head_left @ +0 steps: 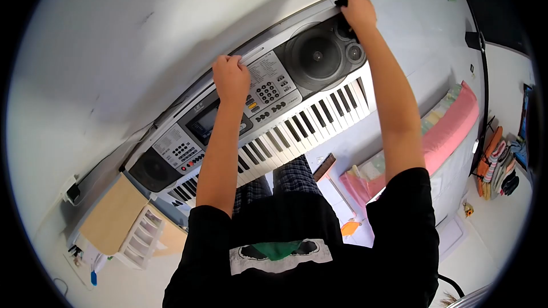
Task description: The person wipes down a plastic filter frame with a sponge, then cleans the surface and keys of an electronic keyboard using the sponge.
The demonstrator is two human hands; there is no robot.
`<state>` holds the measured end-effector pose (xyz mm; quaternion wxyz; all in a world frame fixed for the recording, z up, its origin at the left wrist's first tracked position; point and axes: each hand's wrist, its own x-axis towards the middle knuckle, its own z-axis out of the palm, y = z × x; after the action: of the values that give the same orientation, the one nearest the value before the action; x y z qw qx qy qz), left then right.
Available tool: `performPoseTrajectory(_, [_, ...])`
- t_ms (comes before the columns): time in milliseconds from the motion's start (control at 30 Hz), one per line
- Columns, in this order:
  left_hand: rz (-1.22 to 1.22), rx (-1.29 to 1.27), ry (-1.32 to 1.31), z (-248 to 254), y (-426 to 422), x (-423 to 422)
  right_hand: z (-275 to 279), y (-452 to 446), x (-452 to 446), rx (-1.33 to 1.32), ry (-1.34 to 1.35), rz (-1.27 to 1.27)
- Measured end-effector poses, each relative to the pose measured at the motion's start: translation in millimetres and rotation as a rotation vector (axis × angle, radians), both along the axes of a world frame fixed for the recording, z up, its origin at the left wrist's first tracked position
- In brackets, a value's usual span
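Note:
A silver electronic keyboard (297, 88) lies slantwise before me, its back edge along the wall. My left hand (233, 77) is closed at that back edge above the button panel, its fingers curled over the edge. My right hand (358, 10) is at the far right back corner, beyond the round speaker (317, 55). Its fingers are closed on a small black thing (341, 2), perhaps a cloth, pressed against the edge; its exact kind is unclear. The white and black keys (302, 127) face me, partly hidden by my left forearm.
A cable (123, 147) runs along the wall to a black plug (73, 192). At the left stand a wooden-topped table (114, 217) and a white rack (141, 236). A pink-edged bed (456, 131) is to the right, with folded clothes (498, 168) farther off.

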<state>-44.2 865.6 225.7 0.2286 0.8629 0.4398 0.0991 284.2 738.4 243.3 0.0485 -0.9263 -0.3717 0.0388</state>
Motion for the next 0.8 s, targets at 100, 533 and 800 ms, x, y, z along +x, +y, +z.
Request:
performPoseTrajectory(100, [0.007, -0.011, -0.033, 0.8, -5.8, 0.8, 4.1, -3.4, -11.2, -0.011, -0.047, 0.069])
performPoseTrajectory(533, [-0.03, 0.028, -0.123, -7.2, -4.1, -2.6, -8.9, 6.8, -54.4, 0.175, 0.03, 0.1])
performPoseTrajectory(800, [-0.15, -0.009, -0.292, 29.6, -54.1, -89.8, 23.4, -0.5, -118.0, 0.179, -0.142, 0.148])
